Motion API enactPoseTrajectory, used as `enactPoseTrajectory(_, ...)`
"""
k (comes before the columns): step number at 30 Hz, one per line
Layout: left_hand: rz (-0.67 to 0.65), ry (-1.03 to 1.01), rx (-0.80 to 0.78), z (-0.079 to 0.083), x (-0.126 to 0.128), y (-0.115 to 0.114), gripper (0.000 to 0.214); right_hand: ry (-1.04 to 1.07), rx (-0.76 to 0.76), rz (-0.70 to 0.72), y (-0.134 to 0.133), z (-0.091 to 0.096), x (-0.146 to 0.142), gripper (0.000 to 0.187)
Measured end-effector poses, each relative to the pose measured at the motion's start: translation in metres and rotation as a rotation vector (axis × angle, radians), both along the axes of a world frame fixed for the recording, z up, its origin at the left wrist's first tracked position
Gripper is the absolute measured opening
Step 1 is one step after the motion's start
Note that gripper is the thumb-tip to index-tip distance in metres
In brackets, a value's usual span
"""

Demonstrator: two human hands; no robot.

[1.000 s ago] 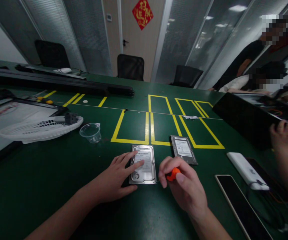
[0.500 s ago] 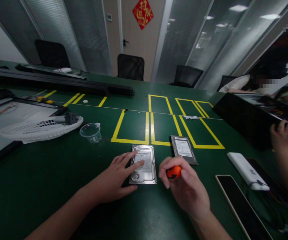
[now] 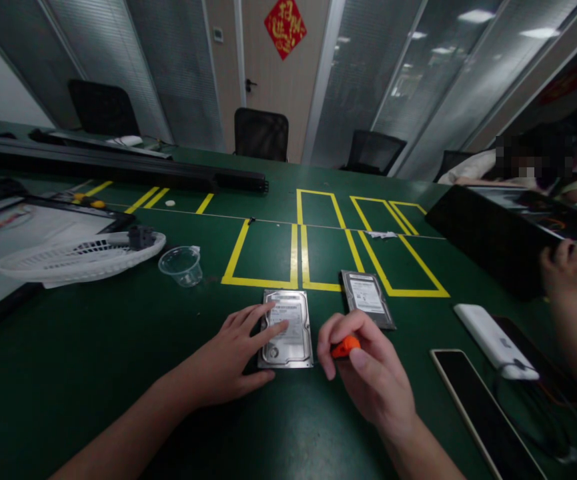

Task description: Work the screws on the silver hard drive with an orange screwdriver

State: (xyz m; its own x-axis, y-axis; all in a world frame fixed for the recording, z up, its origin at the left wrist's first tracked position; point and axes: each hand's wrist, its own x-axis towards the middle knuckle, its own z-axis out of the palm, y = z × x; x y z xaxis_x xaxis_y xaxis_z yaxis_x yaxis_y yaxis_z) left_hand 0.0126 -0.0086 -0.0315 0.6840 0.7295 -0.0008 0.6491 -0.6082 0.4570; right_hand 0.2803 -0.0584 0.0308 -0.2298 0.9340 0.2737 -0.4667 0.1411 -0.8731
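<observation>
A silver hard drive [image 3: 293, 343] lies label up on the green table in front of me. My left hand [image 3: 241, 347] is spread out, with fingertips resting on the drive's left side and label. My right hand [image 3: 373, 367] is closed around the orange handle of a screwdriver [image 3: 347, 346], just right of the drive. Its thin shaft seems to point at the drive's lower right corner; the tip is too small to make out. Beyond my right hand lies a second hard drive [image 3: 367, 297], slightly turned, with a dark edge.
Left of the drives stand a clear plastic cup [image 3: 181, 265] and a white basket [image 3: 78, 263]. To the right lie a phone [image 3: 483, 413] and a white power bank [image 3: 495, 341] with a cable. Another person's hand [image 3: 575, 270] touches a black case [image 3: 493, 243]. Yellow tape [image 3: 261, 281] marks the table.
My right hand has tilted and its grip on the screwdriver has shifted, so the orange handle shows at a different angle. My left hand and both drives stay put.
</observation>
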Motion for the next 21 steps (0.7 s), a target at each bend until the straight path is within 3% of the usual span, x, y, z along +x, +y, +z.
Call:
enactPoseTrajectory(4, -0.005, 0.007, 0.004, 0.0008, 0.0004, -0.0004, 0.092, 0.004, -0.013, -0.006, -0.0005, -0.0002, -0.0004, 0.019)
enactPoseTrajectory(10, 0.0, 0.02, 0.006, 0.0008, 0.001, -0.001, 0.092, 0.003, -0.004, -0.039, -0.0005, 0.0001, 0.0009, 0.038)
enactPoseTrajectory(21, -0.009, -0.016, 0.029, -0.0012, -0.0004, -0.0001, 0.091, 0.009, -0.025, -0.019, -0.0005, -0.0004, -0.0013, 0.019)
